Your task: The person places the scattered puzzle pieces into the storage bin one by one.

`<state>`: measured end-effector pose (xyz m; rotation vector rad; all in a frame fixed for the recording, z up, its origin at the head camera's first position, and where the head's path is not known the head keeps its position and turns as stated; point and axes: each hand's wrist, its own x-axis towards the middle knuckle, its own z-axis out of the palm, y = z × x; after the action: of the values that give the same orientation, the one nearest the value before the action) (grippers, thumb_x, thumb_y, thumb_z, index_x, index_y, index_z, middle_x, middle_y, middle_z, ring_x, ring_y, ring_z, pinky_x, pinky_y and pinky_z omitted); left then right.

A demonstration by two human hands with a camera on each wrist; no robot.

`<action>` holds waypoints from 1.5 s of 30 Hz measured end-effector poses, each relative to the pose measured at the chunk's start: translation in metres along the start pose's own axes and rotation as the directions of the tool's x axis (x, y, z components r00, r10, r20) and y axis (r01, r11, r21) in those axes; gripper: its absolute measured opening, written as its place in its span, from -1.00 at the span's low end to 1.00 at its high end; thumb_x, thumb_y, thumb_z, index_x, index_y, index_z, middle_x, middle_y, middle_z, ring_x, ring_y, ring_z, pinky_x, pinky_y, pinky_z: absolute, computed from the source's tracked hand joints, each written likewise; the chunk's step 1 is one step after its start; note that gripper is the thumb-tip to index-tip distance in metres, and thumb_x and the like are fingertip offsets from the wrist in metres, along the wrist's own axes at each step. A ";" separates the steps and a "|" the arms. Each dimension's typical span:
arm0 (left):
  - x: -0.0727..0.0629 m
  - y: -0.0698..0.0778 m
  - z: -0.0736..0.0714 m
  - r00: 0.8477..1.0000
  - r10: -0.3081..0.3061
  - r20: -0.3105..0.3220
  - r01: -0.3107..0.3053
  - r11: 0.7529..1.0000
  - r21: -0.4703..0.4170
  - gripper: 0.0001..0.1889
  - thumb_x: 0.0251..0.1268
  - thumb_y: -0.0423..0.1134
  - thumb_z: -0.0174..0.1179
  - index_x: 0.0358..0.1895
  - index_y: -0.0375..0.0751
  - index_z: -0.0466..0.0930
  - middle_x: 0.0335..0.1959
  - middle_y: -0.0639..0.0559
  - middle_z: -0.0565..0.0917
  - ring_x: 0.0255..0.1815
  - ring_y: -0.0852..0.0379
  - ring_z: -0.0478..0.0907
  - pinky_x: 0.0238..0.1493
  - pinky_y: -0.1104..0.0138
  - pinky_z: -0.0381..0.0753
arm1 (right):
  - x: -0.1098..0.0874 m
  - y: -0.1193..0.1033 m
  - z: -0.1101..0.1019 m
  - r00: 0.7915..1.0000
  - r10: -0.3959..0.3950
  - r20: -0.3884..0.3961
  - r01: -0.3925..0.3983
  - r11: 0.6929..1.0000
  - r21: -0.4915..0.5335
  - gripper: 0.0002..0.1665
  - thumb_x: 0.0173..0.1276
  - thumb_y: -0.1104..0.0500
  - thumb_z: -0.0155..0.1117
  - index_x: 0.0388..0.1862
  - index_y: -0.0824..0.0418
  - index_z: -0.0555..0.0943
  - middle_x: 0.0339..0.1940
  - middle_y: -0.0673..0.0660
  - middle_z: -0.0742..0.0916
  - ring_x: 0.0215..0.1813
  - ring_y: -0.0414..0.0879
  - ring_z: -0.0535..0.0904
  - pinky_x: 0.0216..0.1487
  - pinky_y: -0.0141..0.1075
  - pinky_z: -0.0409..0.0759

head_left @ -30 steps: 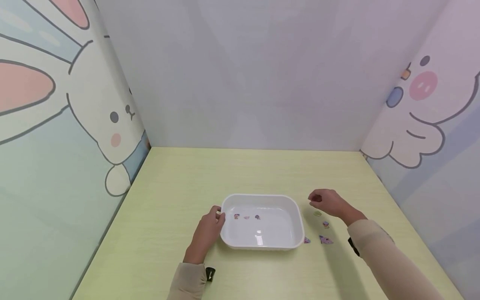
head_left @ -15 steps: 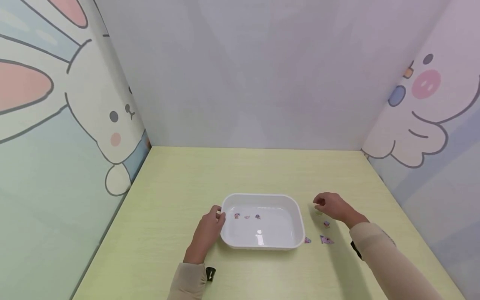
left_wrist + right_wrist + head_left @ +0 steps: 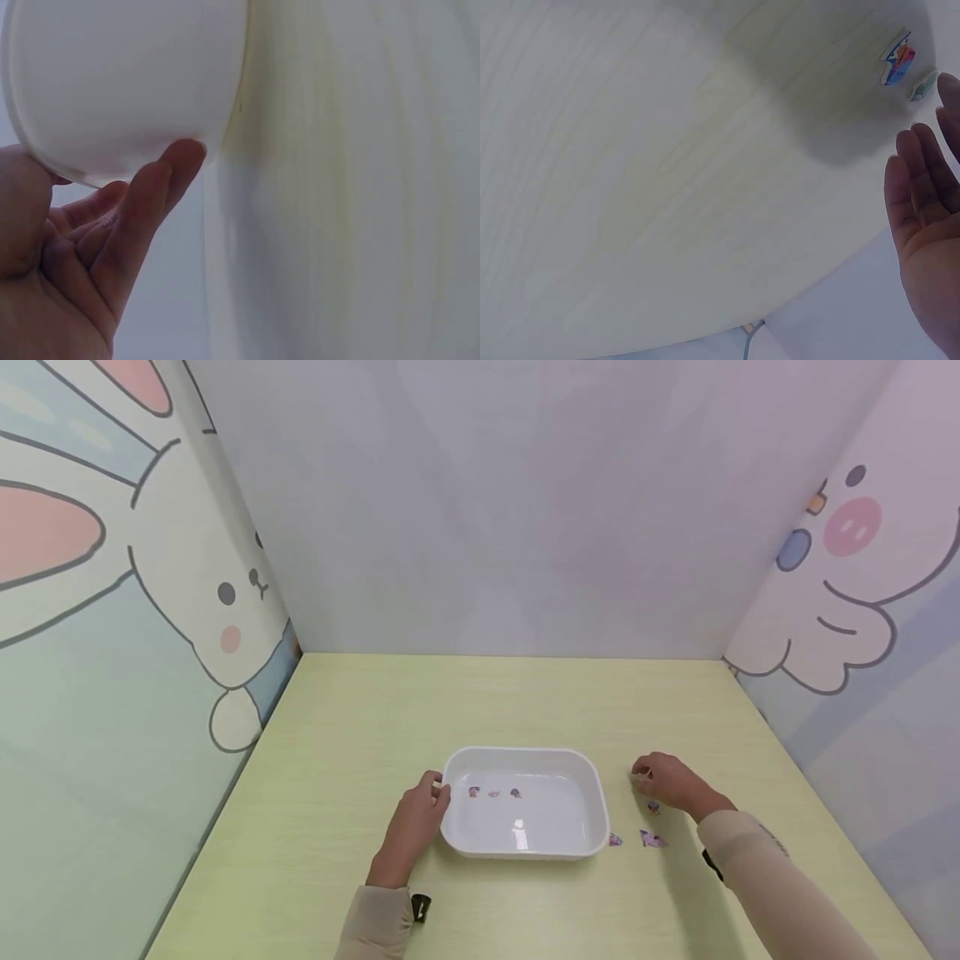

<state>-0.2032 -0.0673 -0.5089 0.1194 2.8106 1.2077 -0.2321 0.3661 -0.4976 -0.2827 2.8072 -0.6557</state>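
Observation:
A white rectangular plastic basin sits on the table; my left hand pinches its left rim, thumb at the rim and fingertips against the outer wall in the left wrist view. Three tiny sticker-like cut-outs lie in a row inside it. Right of the basin, my right hand hovers low over the table, fingers gently bent. Just off its fingertips is a small green cut-out, with a blue and red cut-out beside it. Whether any finger touches the green one, I cannot tell.
Nearer me lies a purple cut-out, and another cut-out sits against the basin's right front corner. The pale yellow table meets a grey wall at the back and cartoon-printed walls at both sides.
My right hand has come down and slightly right and nearer, over the spot where the green cut-out showed. The left hand and basin have stayed in place.

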 end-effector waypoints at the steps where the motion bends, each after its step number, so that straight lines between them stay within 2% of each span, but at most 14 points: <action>1: 0.000 0.000 0.000 1.000 0.000 0.000 0.000 1.000 0.001 -0.65 0.50 -0.16 0.02 0.16 -0.32 0.44 -0.15 -0.16 0.68 -0.24 0.01 0.64 -0.25 0.13 0.57 | 0.000 0.000 0.000 1.000 0.008 0.005 -0.008 1.000 0.000 -0.78 0.27 0.30 0.29 -0.12 0.38 0.62 -0.21 0.19 0.65 -0.15 0.12 0.57 -0.12 0.04 0.53; 7: 0.000 0.001 -0.001 1.000 -0.006 -0.005 0.006 1.000 0.000 -0.66 0.50 -0.15 0.01 0.15 -0.31 0.44 -0.15 -0.15 0.68 -0.22 0.01 0.64 -0.22 0.12 0.57 | 0.001 0.001 0.001 0.999 0.040 0.024 -0.040 0.999 0.003 -0.71 0.22 0.28 0.38 -0.10 0.40 0.62 -0.22 0.19 0.64 -0.14 0.11 0.56 -0.10 0.04 0.53; 12: 0.001 0.000 -0.001 1.000 -0.007 -0.005 0.007 1.000 0.005 -0.66 0.50 -0.15 0.01 0.16 -0.31 0.44 -0.15 -0.13 0.68 -0.24 0.04 0.64 -0.23 0.13 0.57 | -0.002 0.001 0.003 0.999 0.040 0.013 -0.040 0.999 0.008 -0.74 0.20 0.28 0.41 -0.15 0.37 0.63 -0.27 0.14 0.62 -0.19 0.06 0.54 -0.11 0.01 0.53; 26: -0.001 0.004 -0.003 1.000 -0.002 0.003 0.002 1.000 0.003 -0.65 0.50 -0.15 0.00 0.16 -0.32 0.43 -0.14 -0.16 0.67 -0.24 0.02 0.64 -0.25 0.14 0.58 | -0.004 0.003 0.005 1.000 -0.010 -0.015 0.011 1.000 0.016 -0.88 0.24 0.32 0.38 -0.26 0.31 0.64 -0.38 0.06 0.58 -0.32 -0.05 0.46 -0.25 -0.11 0.51; 37: -0.001 0.004 -0.002 1.000 -0.011 0.009 0.011 1.000 0.003 -0.64 0.50 -0.16 0.01 0.17 -0.32 0.43 -0.13 -0.18 0.67 -0.25 0.02 0.64 -0.25 0.15 0.58 | -0.004 0.005 0.006 0.999 -0.029 -0.027 0.029 0.999 -0.013 -0.87 0.23 0.34 0.36 -0.25 0.32 0.62 -0.35 0.05 0.62 -0.28 -0.04 0.52 -0.21 -0.07 0.52; 45: -0.001 0.003 -0.001 1.000 -0.009 0.008 0.009 1.000 -0.001 -0.65 0.49 -0.16 0.01 0.16 -0.32 0.43 -0.13 -0.17 0.67 -0.23 0.01 0.64 -0.24 0.13 0.58 | -0.008 0.006 0.008 0.992 -0.107 -0.060 0.108 0.994 0.002 -0.87 0.20 0.36 0.36 -0.26 0.37 0.64 -0.40 0.03 0.60 -0.34 -0.08 0.49 -0.26 -0.11 0.52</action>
<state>-0.2020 -0.0665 -0.5059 0.1109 2.8004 1.2046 -0.2236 0.3700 -0.5056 -0.4229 2.8627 -0.7055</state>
